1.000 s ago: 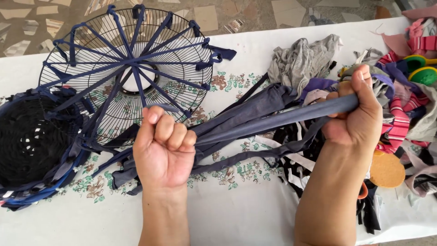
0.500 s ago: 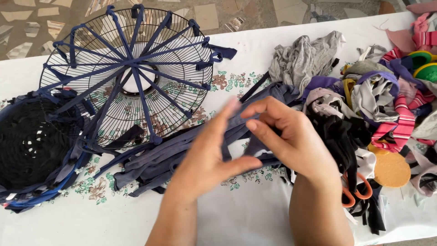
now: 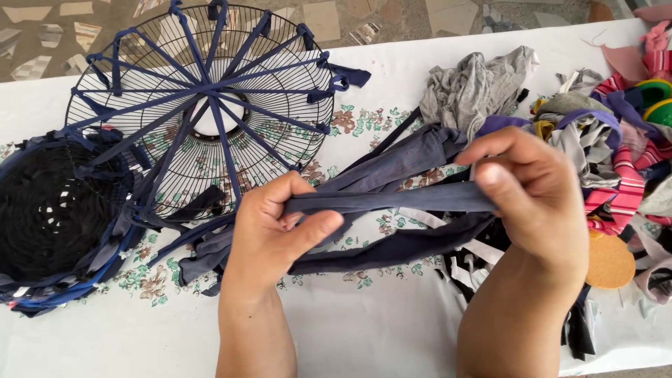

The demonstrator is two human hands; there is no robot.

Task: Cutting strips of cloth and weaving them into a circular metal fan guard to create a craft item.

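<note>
Bare tablecloth (image 3: 364, 329) lies between fan guard (image 3: 203, 105) and rag pile (image 3: 602, 161).

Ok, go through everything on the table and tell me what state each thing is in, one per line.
Left hand: pinching one end of the fabric strip.
Right hand: pinching the other end.
Fabric strip: blue-grey, stretched flat between the hands.
Fan guard: lying flat, navy strips tied across it like spokes.
Woven basket: dark, open, loose ends hanging.
Grey cloth: crumpled.
Scrap pile: tangled, mixed colours.
Tablecloth: spread flat.
</note>
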